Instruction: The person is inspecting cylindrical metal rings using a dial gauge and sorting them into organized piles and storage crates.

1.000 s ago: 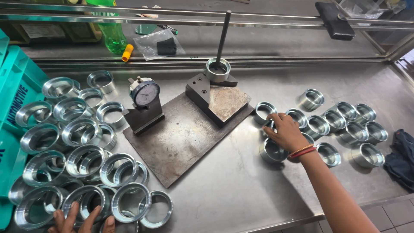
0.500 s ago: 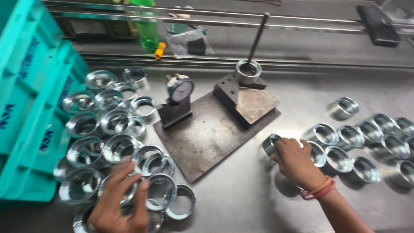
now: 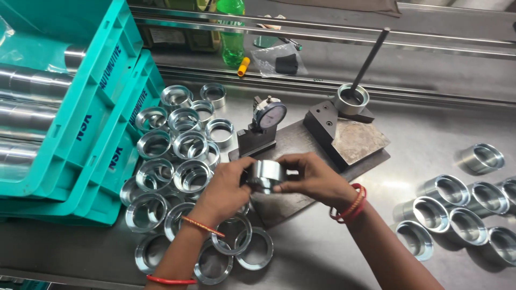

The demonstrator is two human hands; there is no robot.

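I see both hands meeting over the dark flat steel base plate [image 3: 301, 161], holding one short, shiny, machined steel ring [image 3: 264, 175] between them. The left hand [image 3: 223, 190] pinches its near-left rim with thumb and fingertips; the right hand [image 3: 317, 180] curls its fingers over the far-right rim, thumb underneath, I think (that side is partly hidden). The ring looks rigid, fairly heavy for its size and slick, possibly oily, so I judge the outer wall, clamped from opposite sides, the safest hold. Just beyond the fingertips stands the round white-faced dial gauge [image 3: 270, 114].
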